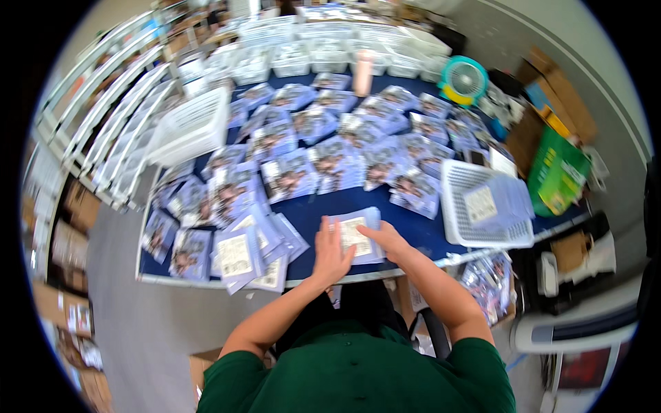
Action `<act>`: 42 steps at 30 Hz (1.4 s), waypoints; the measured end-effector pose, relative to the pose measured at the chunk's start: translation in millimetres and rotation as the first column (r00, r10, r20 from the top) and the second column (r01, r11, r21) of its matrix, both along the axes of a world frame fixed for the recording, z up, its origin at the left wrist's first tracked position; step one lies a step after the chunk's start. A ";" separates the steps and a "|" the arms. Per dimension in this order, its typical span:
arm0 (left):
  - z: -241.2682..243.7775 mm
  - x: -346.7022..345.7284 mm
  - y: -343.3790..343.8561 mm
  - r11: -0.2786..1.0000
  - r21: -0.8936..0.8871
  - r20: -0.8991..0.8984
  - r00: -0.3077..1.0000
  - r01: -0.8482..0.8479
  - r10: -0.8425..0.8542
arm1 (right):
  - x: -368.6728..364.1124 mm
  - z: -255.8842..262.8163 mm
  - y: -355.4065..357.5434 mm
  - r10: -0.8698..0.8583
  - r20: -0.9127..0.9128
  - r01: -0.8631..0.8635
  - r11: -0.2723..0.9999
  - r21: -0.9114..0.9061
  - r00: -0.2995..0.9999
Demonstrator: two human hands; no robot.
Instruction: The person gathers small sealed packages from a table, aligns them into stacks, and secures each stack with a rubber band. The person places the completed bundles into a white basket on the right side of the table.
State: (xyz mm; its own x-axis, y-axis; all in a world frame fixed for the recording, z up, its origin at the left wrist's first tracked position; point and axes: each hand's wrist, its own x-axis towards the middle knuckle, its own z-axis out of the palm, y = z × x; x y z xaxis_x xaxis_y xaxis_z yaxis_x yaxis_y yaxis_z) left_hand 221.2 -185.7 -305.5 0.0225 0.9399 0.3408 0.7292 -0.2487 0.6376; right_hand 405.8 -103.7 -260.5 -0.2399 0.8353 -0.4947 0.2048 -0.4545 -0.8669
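Observation:
Before me on the blue-topped table point(341, 202) lies a small stack of pale violet packets point(365, 255), the top one bearing a white printed label. My left hand point(332, 253) holds the stack along its left edge, fingers stretched forward and thumb towards the label. On the opposite edge my right hand point(390, 240) grips it with the thumb laid on top. The hand hides the fingers' undersides. Left of my hands, a loose fanned pile of labelled packets point(237, 255) overlaps the table's front edge. Rows of similar picture-faced packets point(289, 178) spread beyond.
At right, a white plastic basket point(488, 238) holds more labelled packets point(498, 201). Another white basket point(188, 126) stands tilted at the left. White bins point(330, 57), a pink bottle point(363, 75) and a teal fan point(465, 77) line the back. A green bag point(557, 170) sits far right.

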 end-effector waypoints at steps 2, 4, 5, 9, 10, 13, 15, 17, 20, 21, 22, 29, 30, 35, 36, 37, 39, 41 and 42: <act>-6.3 -5.2 2.1 0.999 0.027 0.167 0.986 0.022 -0.026 | -6.8 -0.7 -1.7 0.081 -0.136 -0.081 0.997 0.004 0.987; 9.6 -10.1 -3.5 0.998 0.059 0.418 0.908 -0.020 -0.007 | -10.3 15.6 -20.8 0.070 -0.184 -0.029 0.977 0.213 0.980; 22.7 -11.1 -7.1 0.995 0.079 0.509 0.861 -0.057 0.009 | -12.2 23.6 -32.8 0.046 -0.172 0.025 0.921 0.389 0.984; 60.0 -14.8 -22.3 0.984 0.148 0.638 0.751 0.096 -0.169 | 1.8 49.2 -74.5 0.089 0.067 -0.110 0.695 0.711 0.994; 52.1 -9.9 -19.7 0.988 0.083 0.610 0.778 0.130 -0.154 | 3.3 36.0 -78.2 0.052 -0.056 0.001 0.719 0.695 0.997; -17.5 5.1 -18.4 0.991 0.114 0.365 0.926 0.062 -0.100 | 13.9 0.8 -80.2 0.177 0.063 -0.172 0.712 0.680 0.982; 20.2 1.4 -19.6 0.977 -0.046 0.459 0.874 0.206 -0.163 | 27.0 -39.3 -84.1 -0.008 0.081 -0.041 0.803 0.594 0.997; 1.2 -9.9 -18.5 0.955 -0.054 0.629 0.752 0.292 -0.194 | 16.5 8.1 -83.5 -0.044 0.049 -0.006 0.681 0.733 0.998; 33.6 7.2 -22.3 0.952 0.041 0.528 0.802 0.302 -0.277 | 70.4 95.1 -63.8 -0.158 0.073 0.029 0.560 0.828 0.985; 38.9 11.6 -19.9 0.945 0.006 0.482 0.827 0.327 -0.289 | 107.2 94.9 -47.3 -0.388 0.230 -0.036 0.447 0.894 0.892; 36.8 8.8 -21.0 0.940 -0.002 0.471 0.830 0.341 -0.300 | 129.8 122.7 -36.5 -0.502 0.257 0.020 0.481 0.877 0.826; 53.6 -5.0 -46.5 0.960 -0.015 0.575 0.788 0.281 -0.221 | 276.4 91.9 72.1 -0.597 0.747 -0.206 0.723 0.659 0.293; 61.4 -3.6 -48.1 0.963 0.017 0.578 0.783 0.268 -0.228 | 297.4 63.7 79.7 -0.572 0.777 -0.258 0.734 0.628 0.265; 90.4 -76.1 -87.8 0.963 0.239 0.246 0.967 -0.123 0.063 | 239.4 90.5 54.8 -0.711 0.642 -0.526 0.677 0.515 -0.286; 92.0 -99.6 -95.2 0.938 0.255 0.293 0.943 -0.237 0.158 | 213.2 97.8 53.8 -0.746 0.666 -0.584 0.537 0.609 0.010; 90.1 -124.8 -104.5 0.896 0.256 0.276 0.916 -0.363 0.292 | 184.5 104.3 49.3 -0.710 0.640 -0.584 0.397 0.708 0.294; 82.4 -170.3 -125.4 0.821 0.185 0.305 0.826 -0.540 0.474 | 98.2 123.8 22.2 -0.343 0.505 -0.306 0.492 0.815 0.792; 69.8 -196.0 -138.5 0.791 0.100 0.219 0.789 -0.603 0.574 | 34.7 100.6 15.2 0.220 0.197 -0.293 0.792 0.536 0.955; 60.2 -206.5 -139.8 0.776 0.060 0.182 0.771 -0.628 0.610 | -2.8 88.3 6.5 0.339 0.117 -0.357 0.850 0.387 0.933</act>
